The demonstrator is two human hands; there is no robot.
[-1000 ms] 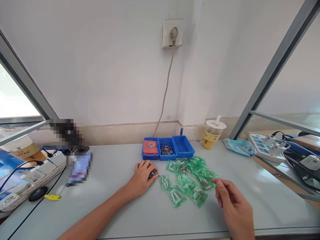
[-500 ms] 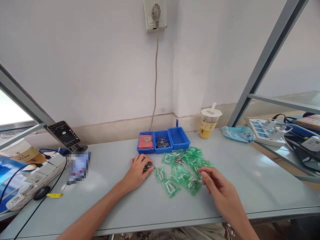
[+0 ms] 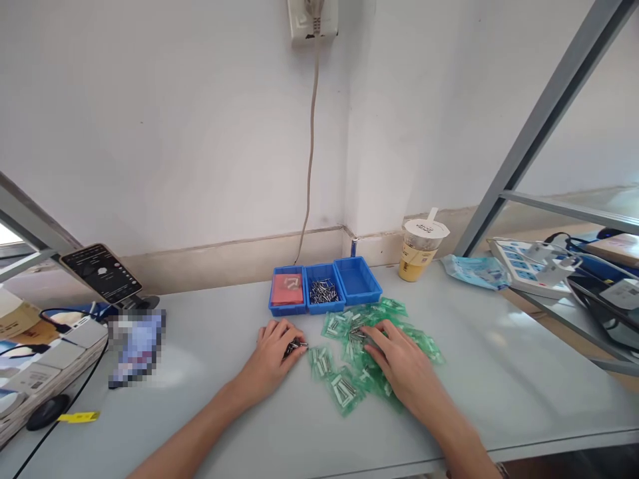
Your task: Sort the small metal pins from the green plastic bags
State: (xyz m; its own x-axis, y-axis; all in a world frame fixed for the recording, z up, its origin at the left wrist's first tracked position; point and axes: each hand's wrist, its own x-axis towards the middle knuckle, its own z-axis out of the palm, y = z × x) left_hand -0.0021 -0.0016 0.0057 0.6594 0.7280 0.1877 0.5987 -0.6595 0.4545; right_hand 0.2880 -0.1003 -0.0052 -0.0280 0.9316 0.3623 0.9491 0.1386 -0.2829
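Note:
My left hand (image 3: 273, 356) rests on the table, fingers curled round a small bunch of metal screws (image 3: 294, 347) that shows between thumb and forefinger. Small green plastic bags (image 3: 345, 391), each with several screws in it, lie heaped to the right of that hand. My right hand (image 3: 399, 362) lies over the heap, thumb and forefinger apart, fingertips beside some loose screws (image 3: 355, 332) on top of the bags. Its palm hides part of the heap. Behind stand three blue trays: one with red plastic bags (image 3: 287, 289), one with screws (image 3: 323, 291), and a bare one (image 3: 357, 280).
At the back right stands a lidded drink cup (image 3: 418, 256), with a light-blue packet (image 3: 476, 271) beside it. A power strip (image 3: 529, 269) is at the far right. On the left are a phone on a stand (image 3: 102, 271), a blurred packet (image 3: 138, 349) and a black cable.
My right hand has moved left and away from me, from the heap's right edge onto the bags by the loose screws. My left hand keeps its place. The view has shifted slightly.

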